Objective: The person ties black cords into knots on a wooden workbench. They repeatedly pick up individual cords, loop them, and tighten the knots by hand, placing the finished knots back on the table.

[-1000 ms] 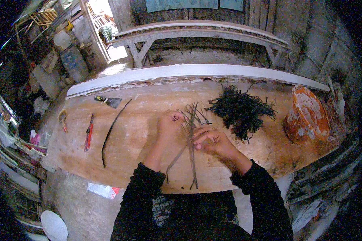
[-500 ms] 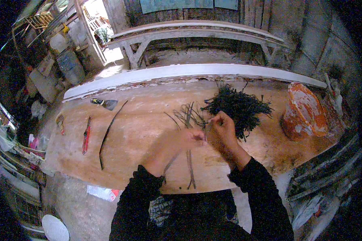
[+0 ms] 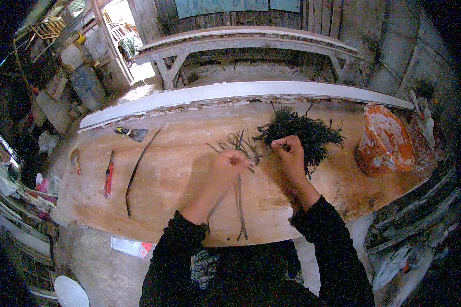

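My left hand (image 3: 224,171), a little blurred, is curled closed over the middle of the wooden table. What it holds, if anything, cannot be made out. To its right, my right hand (image 3: 291,156) has thumb and fingertips pinched together, and anything between them is too small to name. Just behind the right hand lies a heap of black ties (image 3: 305,130), thin strips knotted in a bushy pile. Loose looped dark strips (image 3: 245,145) are scattered beyond the left hand. More thin strips (image 3: 239,207) stretch from below that hand toward the table's near edge.
A long dark strip (image 3: 138,171), red-handled pliers (image 3: 108,176), a scraper (image 3: 133,133) and a small brush-like tool (image 3: 76,159) lie at the left. An orange plaster-smeared bucket (image 3: 381,146) stands at the right. A white moulding (image 3: 241,90) runs along the far edge.
My hands have moved apart: the left shifted leftward and slightly away from me, the right slightly rightward. Things on the table stayed put, with a small shift of the whole view.
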`<action>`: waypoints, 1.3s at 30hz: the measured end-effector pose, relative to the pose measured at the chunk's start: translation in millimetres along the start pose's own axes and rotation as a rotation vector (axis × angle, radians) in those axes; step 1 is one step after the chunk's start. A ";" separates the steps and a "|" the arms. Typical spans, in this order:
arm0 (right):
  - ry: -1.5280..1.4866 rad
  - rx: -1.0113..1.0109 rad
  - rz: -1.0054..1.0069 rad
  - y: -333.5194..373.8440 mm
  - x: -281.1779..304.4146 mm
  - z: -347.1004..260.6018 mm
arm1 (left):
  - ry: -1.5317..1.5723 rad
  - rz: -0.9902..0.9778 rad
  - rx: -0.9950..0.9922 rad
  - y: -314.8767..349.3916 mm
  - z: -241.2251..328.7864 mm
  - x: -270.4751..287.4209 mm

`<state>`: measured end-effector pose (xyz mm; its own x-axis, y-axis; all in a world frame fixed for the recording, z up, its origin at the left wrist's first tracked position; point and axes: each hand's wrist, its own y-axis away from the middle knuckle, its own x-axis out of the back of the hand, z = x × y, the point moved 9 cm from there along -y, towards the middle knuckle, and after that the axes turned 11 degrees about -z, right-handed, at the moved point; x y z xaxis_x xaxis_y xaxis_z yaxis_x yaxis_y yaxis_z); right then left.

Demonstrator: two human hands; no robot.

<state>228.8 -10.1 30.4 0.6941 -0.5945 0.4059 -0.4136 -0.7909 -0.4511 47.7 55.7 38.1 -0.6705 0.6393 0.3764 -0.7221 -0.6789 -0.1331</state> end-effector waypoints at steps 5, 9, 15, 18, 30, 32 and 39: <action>-0.570 -0.075 -0.285 12.3 -31.3 -22.6 | -0.155 0.330 -0.057 -2.8 2.5 50.1; -0.661 -0.057 -0.799 42.4 -74.5 -58.4 | -0.017 0.336 -0.224 -12.0 -29.3 54.7; -0.682 -0.016 -0.925 47.5 -78.7 -73.5 | -0.110 0.243 -0.254 -13.2 -24.6 38.9; -0.781 -0.104 -0.857 42.2 -72.1 -63.3 | -0.170 0.192 -0.247 -14.4 -23.6 34.1; -0.492 -0.176 -0.227 11.1 -42.6 14.3 | -0.151 -0.307 -0.344 5.1 11.4 -43.9; -0.405 -0.233 -0.235 10.4 -35.0 5.6 | 0.063 -0.416 -0.333 16.3 23.7 -63.3; -0.311 -0.031 -0.074 4.4 -32.0 18.2 | 0.017 -0.293 -0.262 10.9 27.2 -47.4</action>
<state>215.6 8.1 1.0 0.8678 -0.4662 0.1719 -0.3697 -0.8370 -0.4035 76.2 8.1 43.8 -0.4309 0.7994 0.4187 -0.9008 -0.3529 -0.2531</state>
